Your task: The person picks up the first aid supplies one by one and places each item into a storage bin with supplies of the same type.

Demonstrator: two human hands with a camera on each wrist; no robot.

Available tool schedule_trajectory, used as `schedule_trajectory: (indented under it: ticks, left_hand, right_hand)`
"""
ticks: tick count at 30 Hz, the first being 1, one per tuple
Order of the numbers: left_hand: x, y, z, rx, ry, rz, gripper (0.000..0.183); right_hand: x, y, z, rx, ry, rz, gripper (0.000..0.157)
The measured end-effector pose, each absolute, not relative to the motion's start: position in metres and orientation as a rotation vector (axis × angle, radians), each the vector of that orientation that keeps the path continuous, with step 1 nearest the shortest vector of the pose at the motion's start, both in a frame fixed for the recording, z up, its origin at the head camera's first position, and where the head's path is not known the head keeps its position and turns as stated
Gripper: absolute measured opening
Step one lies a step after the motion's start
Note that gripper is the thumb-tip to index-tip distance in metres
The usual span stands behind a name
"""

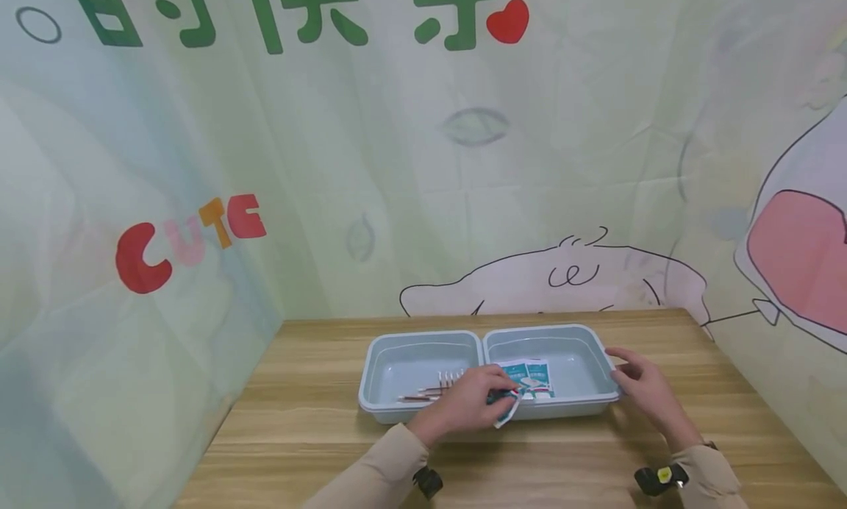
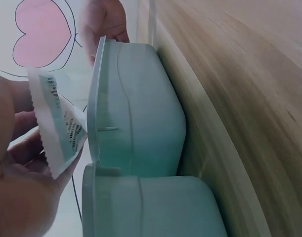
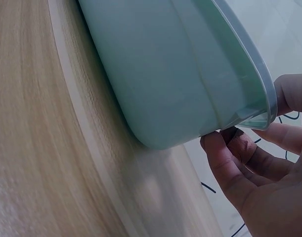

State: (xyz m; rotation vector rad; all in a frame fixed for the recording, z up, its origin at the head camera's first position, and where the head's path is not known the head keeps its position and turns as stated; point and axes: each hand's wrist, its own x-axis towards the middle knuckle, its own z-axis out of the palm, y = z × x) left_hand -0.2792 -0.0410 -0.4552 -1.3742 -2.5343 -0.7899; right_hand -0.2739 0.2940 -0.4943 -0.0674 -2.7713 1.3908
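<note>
My left hand [image 1: 466,400] holds a small white and teal sachet [image 1: 506,412] above the front edge of the right-hand tray. In the left wrist view that sachet [image 2: 59,121] shows a serrated edge and dark print. More teal and white sachets [image 1: 541,376] lie in the right-hand light blue tray [image 1: 582,362], partly behind the left hand. My right hand [image 1: 651,393] grips this tray's right rim, with thumb and fingers at the corner in the right wrist view. Brown-stemmed swabs with white tips [image 1: 415,399] lie in the left-hand tray [image 1: 397,362].
Both trays stand side by side on a wooden table [image 1: 298,421], touching or nearly so. A printed cloth backdrop [image 1: 397,163] hangs behind the table and along both sides.
</note>
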Motion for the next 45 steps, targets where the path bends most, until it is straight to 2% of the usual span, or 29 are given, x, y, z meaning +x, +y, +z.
schedule_trajectory:
  ticks: [10, 21, 35, 45]
  left_hand:
    - [-0.282, -0.039, -0.457, -1.366, -2.572, -0.745, 0.022]
    - [-0.277, -0.039, -0.456, -1.334, -2.649, -0.839, 0.035]
    - [-0.281, -0.041, -0.448, -1.325, -2.667, -0.845, 0.034]
    - [-0.272, -0.039, -0.455, -1.509, -2.612, -0.774, 0.032]
  right_hand:
    - [-0.273, 0.293, -0.493, -0.075, -2.773, 1.400, 0.049]
    - [-0.272, 0.293, -0.495, -0.075, -2.781, 1.410, 0.050]
    - [-0.276, 0.291, -0.486, 0.010, -2.722, 1.408, 0.047]
    - [-0.273, 0.292, -0.490, -0.032, -2.756, 1.422, 0.047]
